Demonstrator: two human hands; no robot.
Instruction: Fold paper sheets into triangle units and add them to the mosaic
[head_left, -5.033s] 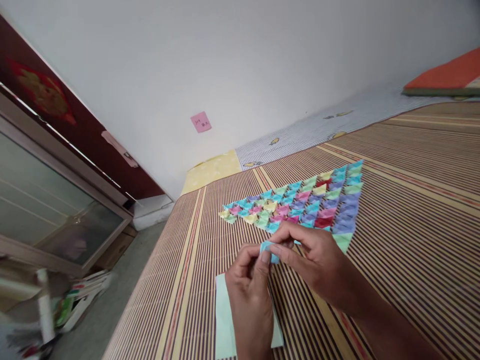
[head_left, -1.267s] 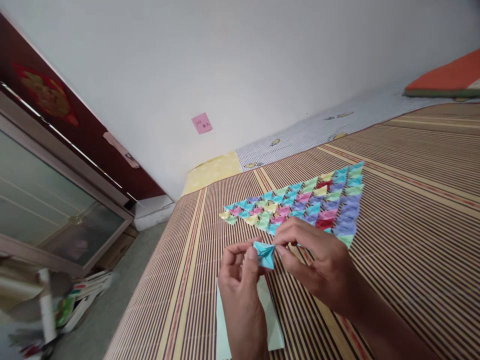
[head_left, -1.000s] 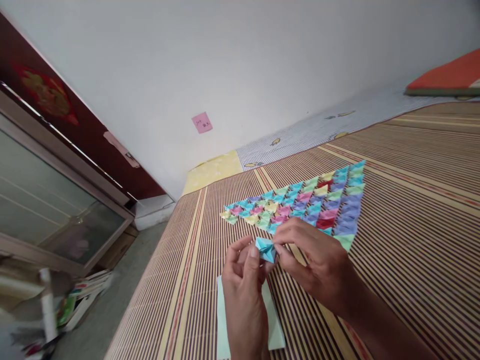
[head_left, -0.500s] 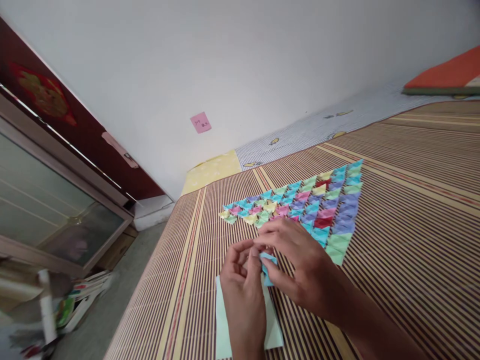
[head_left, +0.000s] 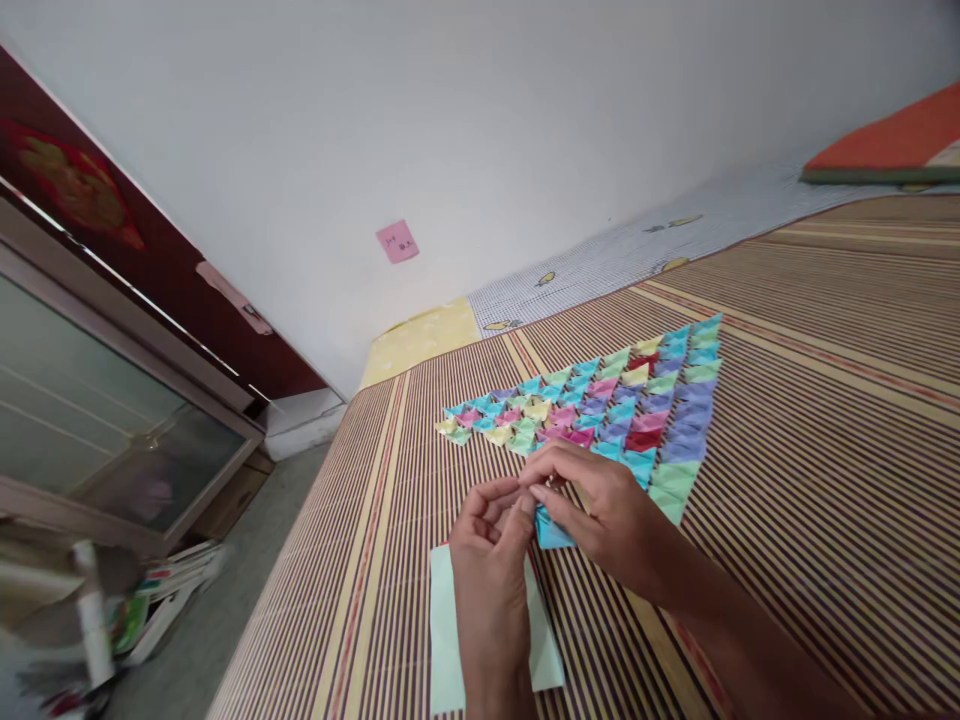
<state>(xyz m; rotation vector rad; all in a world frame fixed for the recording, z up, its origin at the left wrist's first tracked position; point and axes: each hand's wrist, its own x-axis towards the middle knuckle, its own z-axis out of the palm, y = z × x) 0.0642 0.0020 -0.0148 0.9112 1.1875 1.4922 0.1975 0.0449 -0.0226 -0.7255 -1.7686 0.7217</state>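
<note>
Though part is hidden, small folded paper (head_left: 553, 533) shows bright blue.

The pale wall (head_left: 540, 110) at twelve o'clock is softly lit and marked by a pink note (head_left: 397, 242) toward eleven. A glass panel (head_left: 112, 420) is set at nine, beneath dark red woodwork (head_left: 172, 270). Grey floor (head_left: 255, 540) is seen at eight; a striped mat (head_left: 810, 460) is spread at four.
</note>
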